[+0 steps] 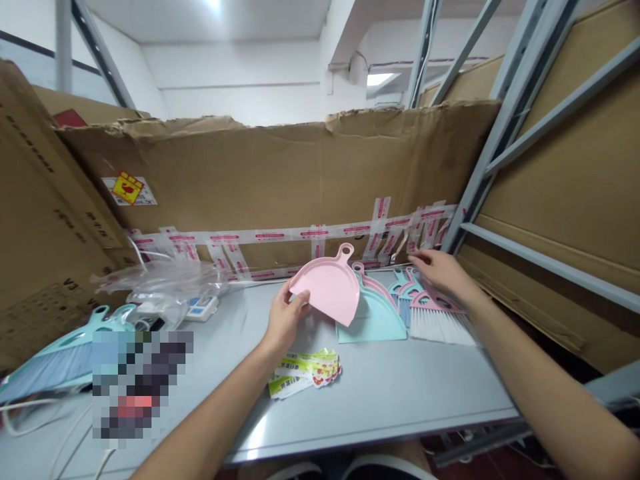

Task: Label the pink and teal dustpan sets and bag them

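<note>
My left hand grips the lower edge of a pink plastic dustpan, holding it tilted above the table with its looped handle up. My right hand reaches with its fingers spread over the handles of a standing row of pastel dustpans and brushes. Closest below that hand is a pink-backed hand brush with white bristles. A teal dustpan rests just beyond the pink one. A loose stack of printed green-and-white labels lies on the table between my hands.
The grey table has a front edge near me. Torn, taped cardboard stands along the back, with metal shelving at right. At left lie a teal dustpan-and-brush set, clear plastic wrap, a white power strip and a pixelated patch.
</note>
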{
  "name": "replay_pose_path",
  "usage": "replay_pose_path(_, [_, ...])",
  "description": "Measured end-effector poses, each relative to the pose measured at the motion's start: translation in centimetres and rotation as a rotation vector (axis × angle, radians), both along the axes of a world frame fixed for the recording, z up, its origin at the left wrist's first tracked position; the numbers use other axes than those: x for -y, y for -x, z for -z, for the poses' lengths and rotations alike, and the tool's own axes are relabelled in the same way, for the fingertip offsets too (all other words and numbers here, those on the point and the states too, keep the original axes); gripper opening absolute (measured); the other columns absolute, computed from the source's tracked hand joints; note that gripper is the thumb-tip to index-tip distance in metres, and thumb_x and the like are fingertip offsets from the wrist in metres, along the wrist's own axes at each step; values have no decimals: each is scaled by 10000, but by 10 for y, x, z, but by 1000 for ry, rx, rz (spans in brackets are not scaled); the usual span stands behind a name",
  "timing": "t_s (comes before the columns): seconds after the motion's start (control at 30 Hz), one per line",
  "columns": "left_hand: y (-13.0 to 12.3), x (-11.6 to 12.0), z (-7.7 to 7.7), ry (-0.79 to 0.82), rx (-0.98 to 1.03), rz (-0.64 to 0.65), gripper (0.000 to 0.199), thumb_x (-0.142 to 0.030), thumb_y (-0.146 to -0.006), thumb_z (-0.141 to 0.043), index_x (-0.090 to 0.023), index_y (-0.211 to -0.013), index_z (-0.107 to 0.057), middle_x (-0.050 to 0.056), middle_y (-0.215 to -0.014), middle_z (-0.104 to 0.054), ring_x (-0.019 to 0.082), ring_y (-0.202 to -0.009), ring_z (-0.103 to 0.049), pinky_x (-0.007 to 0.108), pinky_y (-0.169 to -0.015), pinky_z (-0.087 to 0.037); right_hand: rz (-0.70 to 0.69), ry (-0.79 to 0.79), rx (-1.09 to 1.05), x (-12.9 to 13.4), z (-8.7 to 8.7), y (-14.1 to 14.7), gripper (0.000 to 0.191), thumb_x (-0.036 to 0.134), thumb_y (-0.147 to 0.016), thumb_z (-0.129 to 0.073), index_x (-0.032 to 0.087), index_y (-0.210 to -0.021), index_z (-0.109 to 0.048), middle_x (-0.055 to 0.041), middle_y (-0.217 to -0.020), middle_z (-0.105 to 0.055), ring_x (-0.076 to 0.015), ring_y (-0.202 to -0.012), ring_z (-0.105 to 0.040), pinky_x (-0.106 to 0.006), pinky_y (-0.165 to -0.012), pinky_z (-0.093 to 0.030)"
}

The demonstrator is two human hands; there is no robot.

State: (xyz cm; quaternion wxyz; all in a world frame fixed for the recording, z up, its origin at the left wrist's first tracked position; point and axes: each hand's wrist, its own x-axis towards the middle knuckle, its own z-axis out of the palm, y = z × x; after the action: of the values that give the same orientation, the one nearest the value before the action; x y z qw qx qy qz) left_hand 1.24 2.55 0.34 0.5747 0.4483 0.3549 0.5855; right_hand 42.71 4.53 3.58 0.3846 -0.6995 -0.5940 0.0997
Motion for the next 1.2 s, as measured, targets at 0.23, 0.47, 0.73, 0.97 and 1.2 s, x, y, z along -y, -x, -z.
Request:
replay_pose_path(0.23, [-14, 18, 3, -39, -71, 181, 663, -466, -815, -937, -206, -1399, -763, 134, -1405, -767, 292, -1168, -762, 425, -1030, -621, -396, 37, -535, -4, 8, 115, 704, 428, -984, -785, 213, -1604, -530, -114, -1213, -827, -212, -897, -794, -285, -695, -642])
replay_pose_path(0.47, [-13, 31, 7, -362, -811, 268, 711, -493, -874, -880, -232, -1512, -705, 111, -1183, -780, 294, -995, -726, 444, -932, -599, -380, 45, -116, -18, 20, 109, 346, 266, -927, -813, 184, -1262, -784, -105, -1198, -843, -250, -1016, -786, -371, -950, -617])
replay_pose_path(0.73, [-14, 37, 18, -606, -1129, 302, 949, -503, -759, -985, -243, -1587, -598, 178, -1584, -578, 406, -1449, -558, 550, -1227, -477, -298, -223, 222, -9, 44, 111, 404, 405, -1070, -644, 186, -1395, -745, -169, -1325, -757, -319, -1255, -717, -445, -1151, -527])
replay_pose_path(0.97, [-14, 22, 22, -591, -1148, 269, 644, -351, -941, -803, -225, -1547, -624, 159, -1551, -647, 362, -1427, -612, 505, -1228, -479, -461, 55, 174, -3, 39, 89, 830, 518, -944, -816, 213, -1663, -535, -185, -1622, -630, -379, -1445, -646, -500, -1216, -506])
replay_pose_path(1.2, [-14, 13, 25, -616, -1145, 289, 492, -383, -1046, -667, -202, -1503, -651, 170, -1474, -701, 353, -1365, -641, 495, -1184, -493, -471, 4, 250, -11, 44, 85, 875, 348, -904, -837, 221, -1696, -489, -177, -1611, -633, -362, -1450, -640, -492, -1235, -486])
